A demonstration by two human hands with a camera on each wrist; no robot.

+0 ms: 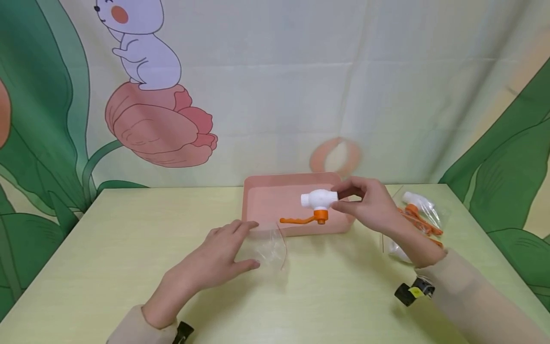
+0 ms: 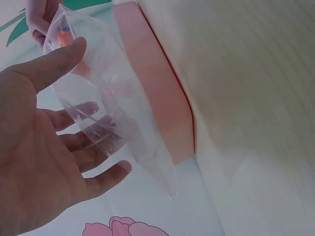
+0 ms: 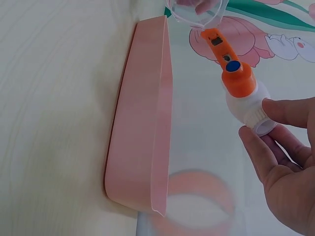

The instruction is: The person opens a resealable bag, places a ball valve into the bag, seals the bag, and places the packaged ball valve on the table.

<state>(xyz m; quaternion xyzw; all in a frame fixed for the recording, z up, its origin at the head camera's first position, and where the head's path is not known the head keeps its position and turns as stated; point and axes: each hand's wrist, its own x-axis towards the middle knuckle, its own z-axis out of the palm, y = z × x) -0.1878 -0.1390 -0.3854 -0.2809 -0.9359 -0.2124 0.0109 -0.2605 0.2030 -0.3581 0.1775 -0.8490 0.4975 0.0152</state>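
My right hand point(image 1: 365, 203) pinches one threaded end of a white plastic ball valve point(image 1: 320, 198) between thumb and fingers, above the pink tray. Its orange lever handle point(image 3: 221, 51) hangs underneath and points left in the head view; a blue cap shows at the handle's pivot in the right wrist view. Left of the valve, my left hand point(image 1: 219, 255) has its thumb and fingers spread apart. A clear zip bag point(image 2: 128, 108) with a red seal line hangs beside that hand, between thumb and fingers. Whether the bag's far side touches the fingers is hard to tell.
The pink tray point(image 1: 296, 231) stands at the back of the pale wooden table point(image 1: 129, 234), against a printed cloth backdrop point(image 1: 266, 71). Bagged valves with orange handles point(image 1: 418, 220) lie at the right, partly behind my right forearm.
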